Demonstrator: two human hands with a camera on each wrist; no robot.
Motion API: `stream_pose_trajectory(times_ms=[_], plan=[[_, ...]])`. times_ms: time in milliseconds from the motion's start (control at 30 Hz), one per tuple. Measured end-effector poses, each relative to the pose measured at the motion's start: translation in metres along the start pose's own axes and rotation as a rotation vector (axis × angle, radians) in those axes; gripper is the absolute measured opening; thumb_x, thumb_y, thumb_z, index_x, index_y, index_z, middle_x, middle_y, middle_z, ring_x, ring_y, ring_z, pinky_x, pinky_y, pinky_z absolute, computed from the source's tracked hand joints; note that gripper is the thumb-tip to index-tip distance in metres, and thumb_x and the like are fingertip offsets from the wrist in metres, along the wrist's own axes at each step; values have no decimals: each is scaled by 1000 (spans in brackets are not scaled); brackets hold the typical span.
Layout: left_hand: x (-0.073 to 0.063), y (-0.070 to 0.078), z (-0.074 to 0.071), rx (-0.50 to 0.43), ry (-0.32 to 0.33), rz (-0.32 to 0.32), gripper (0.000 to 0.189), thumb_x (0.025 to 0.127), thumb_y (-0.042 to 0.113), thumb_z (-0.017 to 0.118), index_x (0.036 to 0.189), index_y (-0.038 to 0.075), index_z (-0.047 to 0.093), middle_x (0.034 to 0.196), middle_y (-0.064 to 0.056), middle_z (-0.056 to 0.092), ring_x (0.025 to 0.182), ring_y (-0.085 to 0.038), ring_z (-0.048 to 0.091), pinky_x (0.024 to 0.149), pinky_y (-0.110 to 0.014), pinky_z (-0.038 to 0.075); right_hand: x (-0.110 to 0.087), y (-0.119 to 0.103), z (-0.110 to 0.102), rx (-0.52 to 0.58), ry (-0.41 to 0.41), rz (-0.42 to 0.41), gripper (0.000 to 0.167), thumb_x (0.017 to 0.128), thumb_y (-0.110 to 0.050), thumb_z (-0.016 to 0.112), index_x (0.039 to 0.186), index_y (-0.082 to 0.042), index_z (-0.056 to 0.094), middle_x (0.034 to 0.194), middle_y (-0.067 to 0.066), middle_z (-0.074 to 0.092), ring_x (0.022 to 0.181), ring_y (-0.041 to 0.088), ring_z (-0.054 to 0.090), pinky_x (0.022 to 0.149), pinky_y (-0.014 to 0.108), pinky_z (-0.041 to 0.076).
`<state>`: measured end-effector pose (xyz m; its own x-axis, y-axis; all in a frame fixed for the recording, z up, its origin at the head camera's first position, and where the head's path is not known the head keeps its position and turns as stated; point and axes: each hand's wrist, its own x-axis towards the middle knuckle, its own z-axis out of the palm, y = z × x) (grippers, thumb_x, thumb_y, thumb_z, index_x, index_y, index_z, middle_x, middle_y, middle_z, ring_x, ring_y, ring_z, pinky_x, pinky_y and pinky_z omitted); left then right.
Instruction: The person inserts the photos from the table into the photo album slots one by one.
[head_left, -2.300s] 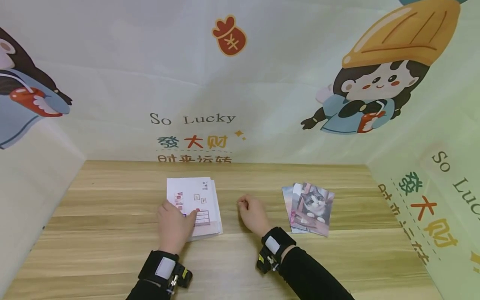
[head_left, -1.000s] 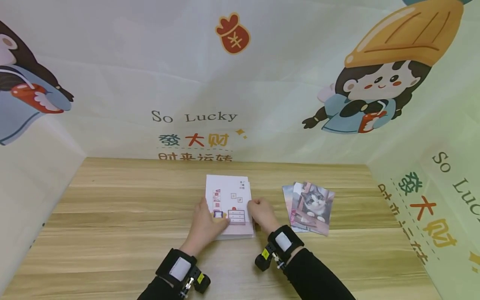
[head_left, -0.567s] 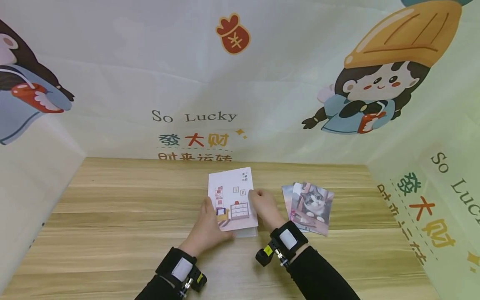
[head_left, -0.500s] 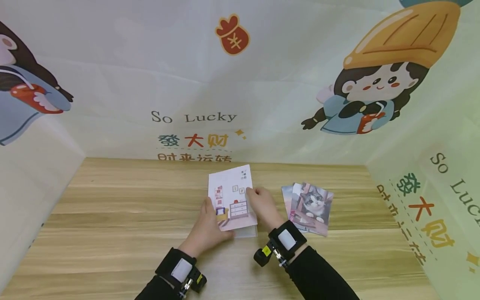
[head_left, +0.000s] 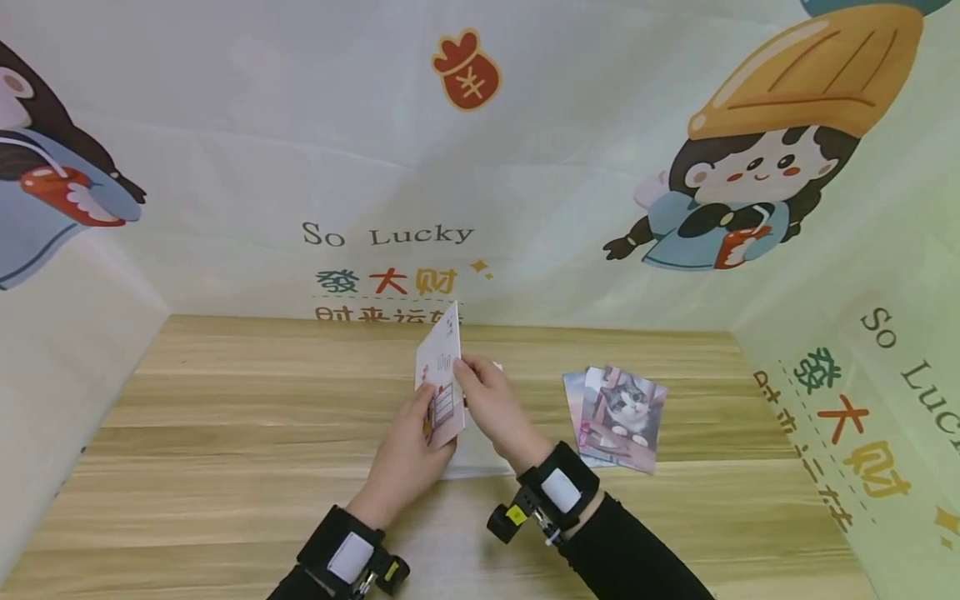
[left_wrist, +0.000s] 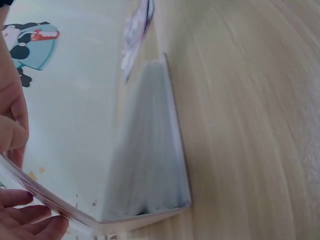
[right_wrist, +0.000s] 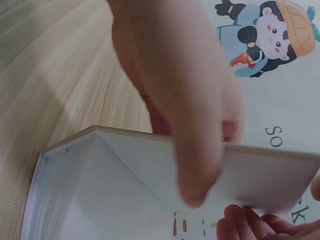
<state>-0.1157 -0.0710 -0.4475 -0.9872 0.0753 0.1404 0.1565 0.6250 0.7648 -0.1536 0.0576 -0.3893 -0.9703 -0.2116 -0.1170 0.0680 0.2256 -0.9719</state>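
Observation:
A small white photo album point(head_left: 441, 400) printed with furniture drawings lies on the table, its front cover lifted nearly upright. My right hand point(head_left: 495, 408) pinches this cover near its right edge, with the thumb on the inside in the right wrist view. Against the cover's outer side rest the fingers of my left hand point(head_left: 408, 446), close by the spine. A fan of translucent page edges point(left_wrist: 145, 145) spreads between the covers in the left wrist view.
Several prints overlap on the table to the right, the topmost a cat photo point(head_left: 624, 417). White printed sheeting point(head_left: 540, 208) stands behind and at both sides of the wooden table point(head_left: 225, 467).
My left hand slid the album from the left to the middle. My right hand then took the cover's edge and raised it leftward. The cat photo has stayed put.

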Motion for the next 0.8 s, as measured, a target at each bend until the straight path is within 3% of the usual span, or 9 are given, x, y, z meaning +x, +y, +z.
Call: stream_pose_trajectory(times_ms=[200,367,500,700,800], plan=[[-5,11,-9,-10,127,76,60,80,5,66,135,-7,46,135,-25,51,121,-36,55,98,-46,48,0,6,1,-11,-24,-79,41,102,-19,37,130,11,45,126,29,54,116,41,55,97,48,47],[-6,16,-20,-66,224,120,53,82,0,62,132,-9,48,128,-25,56,110,-35,61,87,-43,54,3,22,-2,-152,-17,-85,41,99,-16,45,129,11,46,127,28,54,119,38,53,101,48,44],[-6,19,-32,-132,253,120,51,83,-4,58,133,-7,47,130,-25,54,114,-38,59,87,-42,55,5,40,-3,-282,-58,-43,43,96,-17,49,131,8,46,134,27,51,126,39,49,105,49,41],[-11,18,-50,-173,248,4,47,87,-3,52,134,-5,48,135,-22,52,114,-36,59,87,-44,54,4,62,-2,-492,-110,-11,52,93,-18,56,135,9,42,140,28,45,133,39,42,110,49,35],[-16,14,-60,-182,256,-73,47,89,-2,49,135,-4,47,136,-21,51,113,-33,59,85,-31,55,3,69,0,-551,-128,-29,55,92,-16,58,135,13,40,139,30,45,133,40,42,111,48,34]])
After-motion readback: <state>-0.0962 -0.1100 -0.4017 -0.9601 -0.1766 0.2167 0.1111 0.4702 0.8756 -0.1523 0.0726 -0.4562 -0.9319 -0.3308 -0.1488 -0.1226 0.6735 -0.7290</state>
